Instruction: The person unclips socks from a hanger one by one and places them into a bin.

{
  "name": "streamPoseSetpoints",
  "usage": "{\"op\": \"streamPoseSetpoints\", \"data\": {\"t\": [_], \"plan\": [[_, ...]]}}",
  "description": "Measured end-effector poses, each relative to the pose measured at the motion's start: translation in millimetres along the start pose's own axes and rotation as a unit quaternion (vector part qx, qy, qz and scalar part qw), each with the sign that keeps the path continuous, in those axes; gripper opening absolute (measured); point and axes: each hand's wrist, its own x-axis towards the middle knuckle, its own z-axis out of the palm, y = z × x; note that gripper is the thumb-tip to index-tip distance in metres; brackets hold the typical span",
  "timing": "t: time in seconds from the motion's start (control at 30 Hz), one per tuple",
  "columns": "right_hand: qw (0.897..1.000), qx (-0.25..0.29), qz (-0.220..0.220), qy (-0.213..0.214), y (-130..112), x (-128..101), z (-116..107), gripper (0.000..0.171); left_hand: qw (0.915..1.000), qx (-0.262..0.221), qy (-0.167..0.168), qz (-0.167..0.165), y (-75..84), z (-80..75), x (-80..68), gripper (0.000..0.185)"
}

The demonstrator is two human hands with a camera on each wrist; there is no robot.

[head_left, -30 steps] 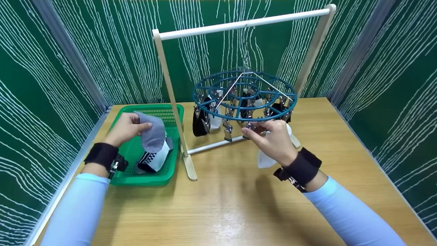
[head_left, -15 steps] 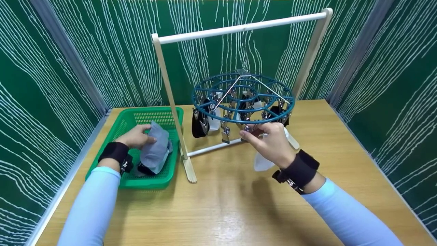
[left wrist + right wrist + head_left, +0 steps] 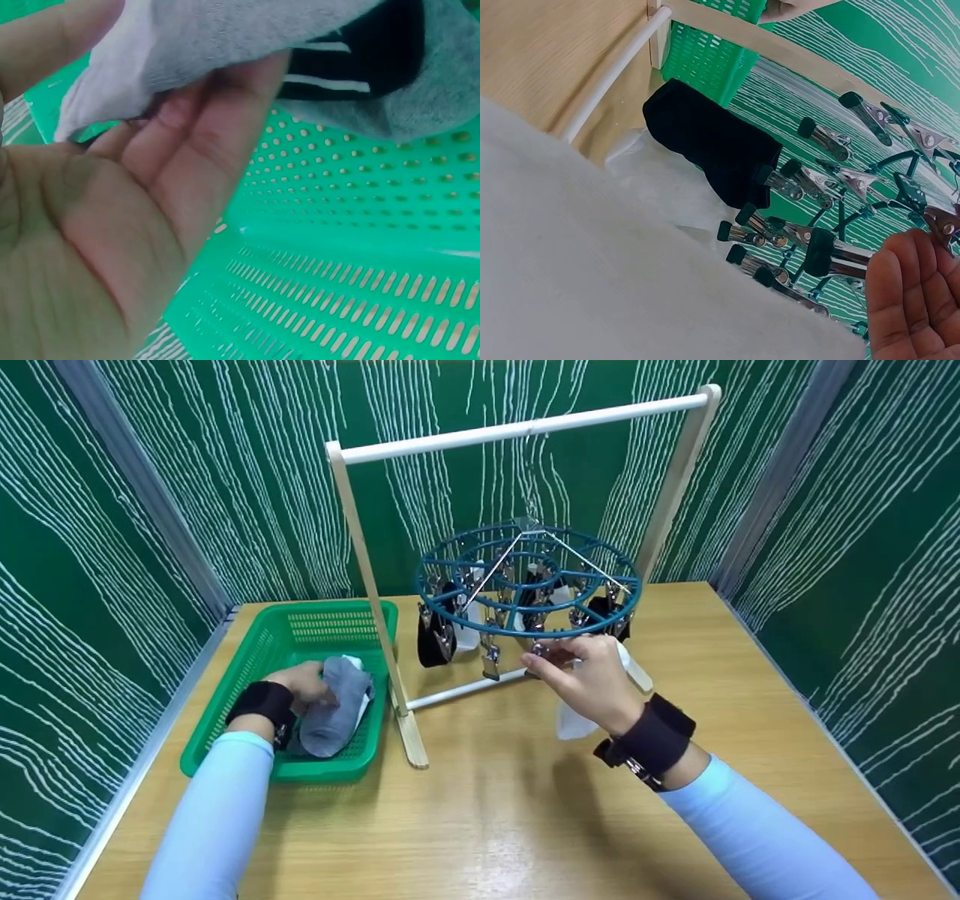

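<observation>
In the head view my left hand [image 3: 298, 682] is down in the green basket [image 3: 196, 735], fingers curled against a grey sock [image 3: 330, 729]. The left wrist view shows those fingers passing under the grey fabric, the thumb on the other side. Beneath it, a black patch with white stripes shows on another sock [image 3: 375, 64]. My right hand [image 3: 589, 682] pinches a metal clip [image 3: 538, 649] at the front rim of the round blue drying rack [image 3: 517, 628]. Nothing is visible in that clip's jaws. A white sock [image 3: 576, 721] hangs behind the right hand.
A wooden stand with a white top bar [image 3: 525, 429] carries the rack. Black socks [image 3: 435, 641] and white socks hang from its clips. Another clip [image 3: 490, 658] dangles left of the right hand. The stand's left foot [image 3: 412, 741] is beside the basket.
My left hand has lowered the grey sock into the basket, where it now lies over the black-and-white checked sock. The right hand has stayed at the same clip.
</observation>
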Motion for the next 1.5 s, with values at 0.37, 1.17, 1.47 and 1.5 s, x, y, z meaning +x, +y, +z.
{"op": "streamPoseSetpoints", "data": {"t": [0.37,1.17,1.47,1.5], "plan": [[1.000,0.010,0.017,-0.001,-1.7,-4.3,2.9,0.012,0.9841,0.131,0.119,0.012,14.7,-9.6,-8.5,0.062],[1.000,0.004,0.020,0.006,-2.4,-2.3,-3.4,0.011,0.8266,0.183,0.441,0.299,162.2,37.8,-121.4,0.034],[1.000,0.000,0.014,0.002,-1.3,-0.4,-4.7,0.012,0.6916,0.239,0.478,0.486,203.6,80.1,-111.0,0.018],[1.000,-0.001,0.010,0.003,-0.9,-0.2,-4.8,0.012,0.6787,0.249,0.480,0.497,207.1,85.2,-109.5,0.017]]}}
